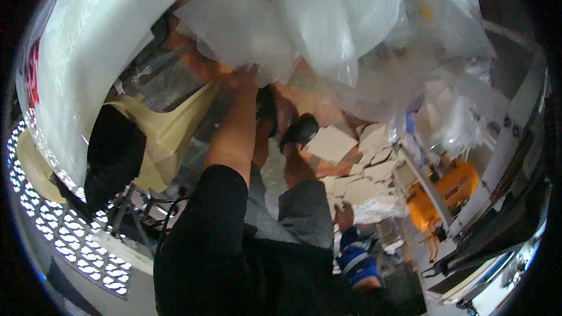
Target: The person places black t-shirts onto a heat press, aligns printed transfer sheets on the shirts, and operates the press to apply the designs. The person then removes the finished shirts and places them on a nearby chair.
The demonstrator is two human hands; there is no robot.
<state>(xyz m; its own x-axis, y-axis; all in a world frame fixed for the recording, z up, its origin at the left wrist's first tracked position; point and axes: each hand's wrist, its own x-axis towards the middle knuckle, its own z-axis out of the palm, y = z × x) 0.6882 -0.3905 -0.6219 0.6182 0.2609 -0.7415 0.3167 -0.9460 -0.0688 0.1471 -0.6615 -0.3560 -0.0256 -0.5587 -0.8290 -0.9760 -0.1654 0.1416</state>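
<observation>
Black sleeve [205, 240] nearest, both hands [246, 79] up against crowding white plastic sheeting [328, 17], grip impossible to tell.

a large white sheet [99, 41] curves down the left side, above a white perforated panel [64, 234]. a cream plastic chair [170, 129] stands near the middle. pale broken tile pieces [363, 169] lie scattered right of centre, beside an orange machine [451, 190].
</observation>
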